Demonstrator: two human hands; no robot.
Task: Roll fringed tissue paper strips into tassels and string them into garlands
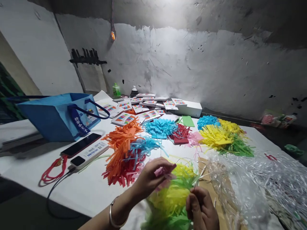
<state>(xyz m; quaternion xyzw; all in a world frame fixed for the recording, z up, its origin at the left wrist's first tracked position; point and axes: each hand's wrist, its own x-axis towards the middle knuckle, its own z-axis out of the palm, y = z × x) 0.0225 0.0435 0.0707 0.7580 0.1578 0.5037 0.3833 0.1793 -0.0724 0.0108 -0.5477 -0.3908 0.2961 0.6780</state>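
My left hand (153, 175), a silver bangle on its wrist, is closed on pink tissue paper (165, 171). Lower right, my right hand (202, 207) pinches what looks like a thin string (195, 182). Between and below both hands runs a tissue tassel garland (171, 195) of yellow and green fringe, partly blurred. Just beyond my left hand lie orange fringed tassels (123, 135), with red (124, 172) and light blue (145, 145) ones against them. Pale strands (203, 171) lie beside the garland, above my right hand.
Blue (160, 127), dark red (180, 134), yellow (214, 135) and green (240, 146) tassels lie farther back. Printed flat packs (141, 108) are heaped near the wall. Left are a blue bag (57, 118), a phone (81, 145) and a cabled white device (90, 155). Clear plastic wrap (249, 185) covers the right side.
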